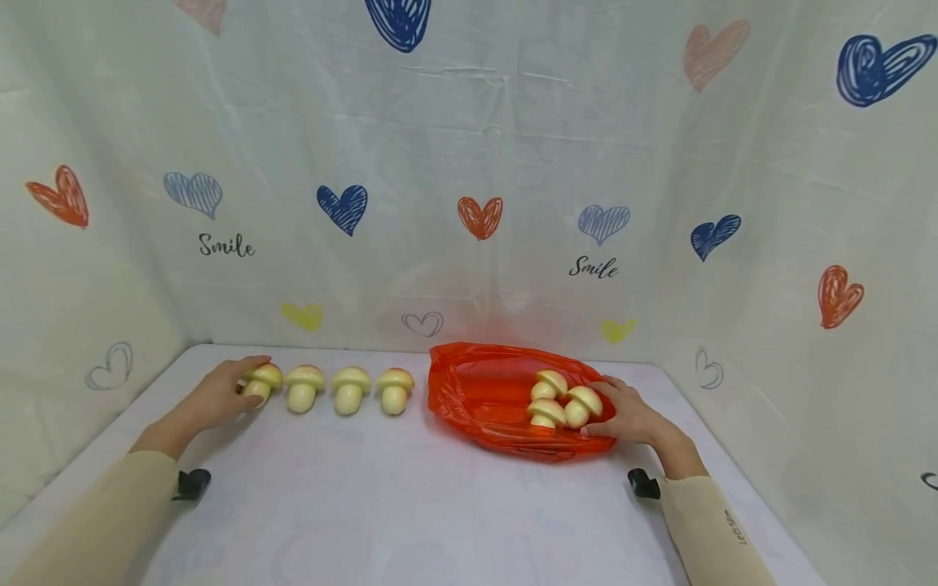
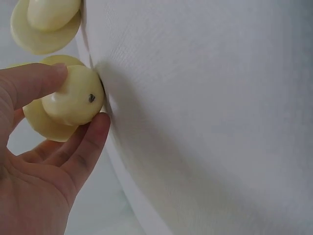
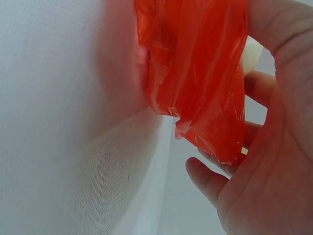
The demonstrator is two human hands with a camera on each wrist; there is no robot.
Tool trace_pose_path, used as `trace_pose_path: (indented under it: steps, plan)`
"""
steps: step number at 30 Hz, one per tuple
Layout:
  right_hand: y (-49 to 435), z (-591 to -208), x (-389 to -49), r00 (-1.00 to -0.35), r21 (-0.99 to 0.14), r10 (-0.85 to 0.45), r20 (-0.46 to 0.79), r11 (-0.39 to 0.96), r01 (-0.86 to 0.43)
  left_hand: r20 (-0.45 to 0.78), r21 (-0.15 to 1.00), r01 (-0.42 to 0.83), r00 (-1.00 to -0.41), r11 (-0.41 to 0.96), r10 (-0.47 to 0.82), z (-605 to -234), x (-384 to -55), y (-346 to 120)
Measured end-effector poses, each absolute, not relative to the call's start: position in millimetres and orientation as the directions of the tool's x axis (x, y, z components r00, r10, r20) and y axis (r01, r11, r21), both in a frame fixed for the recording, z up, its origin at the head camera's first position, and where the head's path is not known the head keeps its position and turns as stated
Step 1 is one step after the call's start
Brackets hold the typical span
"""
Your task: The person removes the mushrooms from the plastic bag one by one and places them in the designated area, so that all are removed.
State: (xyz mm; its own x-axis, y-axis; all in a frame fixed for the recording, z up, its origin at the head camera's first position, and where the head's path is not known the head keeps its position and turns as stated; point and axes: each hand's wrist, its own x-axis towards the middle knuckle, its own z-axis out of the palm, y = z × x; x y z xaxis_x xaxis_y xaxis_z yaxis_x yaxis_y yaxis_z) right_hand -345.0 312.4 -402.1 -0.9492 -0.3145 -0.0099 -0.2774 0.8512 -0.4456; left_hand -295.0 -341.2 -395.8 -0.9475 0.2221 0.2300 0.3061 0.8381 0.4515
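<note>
My left hand [image 1: 220, 395] pinches the leftmost mushroom-shaped piece [image 1: 266, 375], thumb on one side and fingers on the other. In the left wrist view that mushroom [image 2: 80, 95] shows its rounded stem end with a small dark spot. Three similar mushrooms [image 1: 350, 391] stand to its right in a row, yellowish with pink-tinged caps. My right hand [image 1: 632, 413] reaches over the right rim of a red plastic bag [image 1: 469, 403] and grips a mushroom [image 1: 577, 413] inside. Two more mushrooms [image 1: 545, 411] sit beside it. The bag [image 3: 195, 73] largely hides the gripped piece in the right wrist view.
The white-covered table [image 1: 410, 521] has its back edge against a pale curtain [image 1: 513, 146] printed with hearts. More curtain closes off both sides. The red bag lies open toward the back, right of the row. Dark wrist mounts [image 1: 193, 484] protrude near both cuffs.
</note>
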Motion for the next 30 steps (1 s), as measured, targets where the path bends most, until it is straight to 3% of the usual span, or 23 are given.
trace_pose_path:
  steps: [30]
  plan:
    - [311.0,-398.9,-343.2,-0.953,-0.476,-0.3,-0.029,0.843,-0.251,0.212,0.484,0.254,-0.963,0.837,0.169,-396.2,-287.1,-344.1]
